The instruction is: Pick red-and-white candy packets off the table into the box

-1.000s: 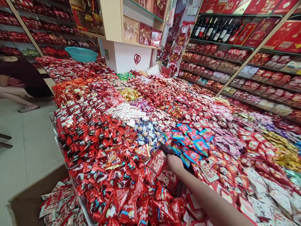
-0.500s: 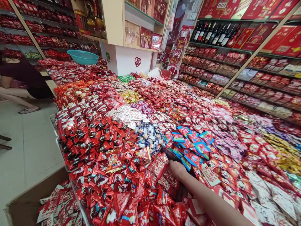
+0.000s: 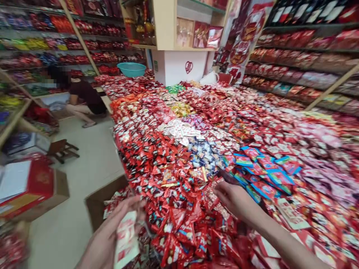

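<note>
Blurred by motion, my left hand (image 3: 110,228) is closed around a white packet with red print (image 3: 127,237), above the cardboard box beside the display. My right hand (image 3: 237,200) reaches into the heap with its fingers curled, by a patch of red-and-white patterned packets (image 3: 214,192). Its fingertips are partly hidden, so what they grip cannot be made out. Shiny red triangular candy packs (image 3: 182,224) lie between the two hands. Blue-and-red packets (image 3: 266,170) lie just beyond my right hand, and dark blue and white ones (image 3: 204,155) farther left.
The cardboard box (image 3: 94,205) stands on the floor at the display's left edge. A person (image 3: 85,97) crouches by the shelves at the back left. A small wooden stool (image 3: 63,149) and a red carton (image 3: 39,179) are on the floor. A turquoise basin (image 3: 131,69) sits on the far candy.
My view has swung left and more floor shows. My left hand has come into view with a white-and-red packet. My right hand stays at the patterned packets.
</note>
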`<action>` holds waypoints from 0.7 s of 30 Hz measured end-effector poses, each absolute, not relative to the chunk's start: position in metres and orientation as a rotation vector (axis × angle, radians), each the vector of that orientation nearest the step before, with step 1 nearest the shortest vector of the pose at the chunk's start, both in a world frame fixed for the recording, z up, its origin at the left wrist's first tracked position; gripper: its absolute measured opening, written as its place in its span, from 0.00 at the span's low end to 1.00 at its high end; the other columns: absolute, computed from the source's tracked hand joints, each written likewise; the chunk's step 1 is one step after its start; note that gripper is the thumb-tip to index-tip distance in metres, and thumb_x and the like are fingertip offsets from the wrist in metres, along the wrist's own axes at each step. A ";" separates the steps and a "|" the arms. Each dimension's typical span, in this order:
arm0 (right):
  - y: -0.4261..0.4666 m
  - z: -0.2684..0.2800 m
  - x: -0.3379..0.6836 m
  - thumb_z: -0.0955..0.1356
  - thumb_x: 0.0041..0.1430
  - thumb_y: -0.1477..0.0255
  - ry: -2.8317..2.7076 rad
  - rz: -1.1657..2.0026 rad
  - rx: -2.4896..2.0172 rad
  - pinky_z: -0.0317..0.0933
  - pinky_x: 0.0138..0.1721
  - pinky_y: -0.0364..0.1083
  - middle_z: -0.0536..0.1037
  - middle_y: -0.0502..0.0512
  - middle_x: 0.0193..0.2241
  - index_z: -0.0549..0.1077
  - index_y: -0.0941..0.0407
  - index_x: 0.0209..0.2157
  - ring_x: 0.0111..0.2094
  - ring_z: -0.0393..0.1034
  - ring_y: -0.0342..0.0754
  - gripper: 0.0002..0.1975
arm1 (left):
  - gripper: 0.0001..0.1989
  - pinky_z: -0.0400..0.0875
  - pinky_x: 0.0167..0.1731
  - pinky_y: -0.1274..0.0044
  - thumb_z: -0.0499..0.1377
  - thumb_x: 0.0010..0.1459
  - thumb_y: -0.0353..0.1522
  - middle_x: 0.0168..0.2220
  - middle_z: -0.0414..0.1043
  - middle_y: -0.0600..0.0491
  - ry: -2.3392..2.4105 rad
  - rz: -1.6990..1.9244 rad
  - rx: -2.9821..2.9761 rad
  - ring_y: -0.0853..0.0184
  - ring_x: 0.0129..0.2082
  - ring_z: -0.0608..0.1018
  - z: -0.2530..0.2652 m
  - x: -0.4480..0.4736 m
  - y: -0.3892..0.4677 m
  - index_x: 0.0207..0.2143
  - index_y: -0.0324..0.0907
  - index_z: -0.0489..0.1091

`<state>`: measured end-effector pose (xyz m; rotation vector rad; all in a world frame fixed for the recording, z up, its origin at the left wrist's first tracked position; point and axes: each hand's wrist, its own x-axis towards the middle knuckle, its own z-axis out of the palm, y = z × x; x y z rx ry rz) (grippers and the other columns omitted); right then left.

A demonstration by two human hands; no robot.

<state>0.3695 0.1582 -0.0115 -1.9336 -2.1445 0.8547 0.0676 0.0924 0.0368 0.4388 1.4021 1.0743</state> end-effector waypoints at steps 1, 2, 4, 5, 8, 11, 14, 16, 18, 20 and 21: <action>0.149 0.002 0.352 0.60 0.57 0.65 -2.050 1.101 -1.699 0.61 0.32 0.46 0.74 0.56 0.27 0.69 0.57 0.32 0.29 0.69 0.47 0.12 | 0.11 0.72 0.29 0.77 0.55 0.53 0.35 0.40 0.72 0.51 1.312 1.121 0.457 0.68 0.32 0.74 0.045 0.078 0.101 0.40 0.44 0.68; 0.139 0.013 0.333 0.61 0.55 0.62 -1.889 1.385 -1.489 0.62 0.30 0.45 0.73 0.55 0.27 0.69 0.56 0.33 0.29 0.68 0.46 0.12 | 0.10 0.71 0.28 0.79 0.53 0.54 0.34 0.38 0.72 0.51 1.226 1.139 0.468 0.69 0.32 0.74 0.052 0.089 0.109 0.39 0.42 0.68; 0.121 0.025 0.294 0.65 0.50 0.58 -1.463 1.893 -1.146 0.63 0.26 0.43 0.71 0.53 0.29 0.67 0.56 0.36 0.28 0.68 0.44 0.18 | 0.10 0.68 0.25 0.81 0.51 0.55 0.34 0.35 0.71 0.53 1.138 1.195 0.519 0.72 0.28 0.72 0.060 0.106 0.119 0.39 0.43 0.67; 0.114 0.027 0.276 0.67 0.46 0.56 -1.269 2.055 -1.019 0.63 0.25 0.42 0.71 0.52 0.28 0.66 0.57 0.35 0.26 0.68 0.43 0.21 | 0.10 0.67 0.24 0.82 0.50 0.56 0.35 0.34 0.70 0.53 1.107 1.208 0.548 0.73 0.27 0.71 0.063 0.113 0.121 0.39 0.44 0.66; 0.106 0.024 0.236 0.69 0.41 0.54 -0.896 2.254 -0.834 0.62 0.20 0.39 0.70 0.50 0.20 0.65 0.60 0.29 0.19 0.66 0.39 0.23 | 0.10 0.68 0.27 0.81 0.50 0.56 0.36 0.37 0.70 0.53 1.072 1.230 0.660 0.72 0.28 0.71 0.065 0.124 0.120 0.39 0.45 0.65; 0.108 0.021 0.223 0.70 0.40 0.54 -0.850 2.156 -0.867 0.57 0.15 0.37 0.68 0.47 0.14 0.62 0.59 0.25 0.14 0.63 0.38 0.23 | 0.13 0.65 0.41 0.79 0.56 0.53 0.35 0.46 0.68 0.53 1.131 1.255 0.767 0.67 0.44 0.70 0.064 0.121 0.115 0.43 0.48 0.63; 0.108 0.022 0.226 0.68 0.43 0.53 -1.069 1.942 -0.950 0.53 0.13 0.36 0.66 0.45 0.14 0.59 0.56 0.23 0.13 0.60 0.38 0.22 | 0.22 0.67 0.35 0.78 0.62 0.47 0.34 0.42 0.72 0.52 1.204 1.156 0.764 0.64 0.40 0.73 0.062 0.110 0.110 0.45 0.47 0.61; 0.103 0.024 0.232 0.65 0.49 0.55 -1.319 1.675 -1.033 0.51 0.16 0.37 0.62 0.44 0.14 0.57 0.56 0.21 0.15 0.58 0.37 0.19 | 0.21 0.68 0.29 0.78 0.63 0.45 0.34 0.32 0.76 0.52 1.193 1.051 0.710 0.66 0.32 0.75 0.058 0.104 0.106 0.43 0.44 0.62; 0.096 0.025 0.239 0.62 0.54 0.61 -1.595 1.326 -1.091 0.48 0.19 0.37 0.58 0.43 0.15 0.56 0.56 0.18 0.17 0.53 0.36 0.18 | 0.17 0.67 0.30 0.80 0.62 0.46 0.33 0.27 0.76 0.55 1.153 1.005 0.661 0.69 0.30 0.75 0.053 0.102 0.102 0.40 0.43 0.63; 0.088 0.024 0.246 0.61 0.57 0.66 -1.845 1.004 -1.118 0.47 0.20 0.38 0.57 0.44 0.15 0.57 0.57 0.18 0.18 0.51 0.37 0.16 | 0.13 0.67 0.32 0.82 0.61 0.48 0.33 0.27 0.75 0.57 1.126 0.983 0.626 0.71 0.31 0.74 0.048 0.103 0.097 0.37 0.45 0.63; 0.083 0.023 0.250 0.60 0.57 0.68 -1.949 0.862 -1.132 0.47 0.20 0.39 0.59 0.45 0.15 0.59 0.57 0.18 0.18 0.52 0.37 0.15 | 0.13 0.67 0.33 0.82 0.60 0.49 0.34 0.29 0.75 0.58 1.134 0.967 0.630 0.71 0.33 0.74 0.045 0.104 0.095 0.37 0.46 0.63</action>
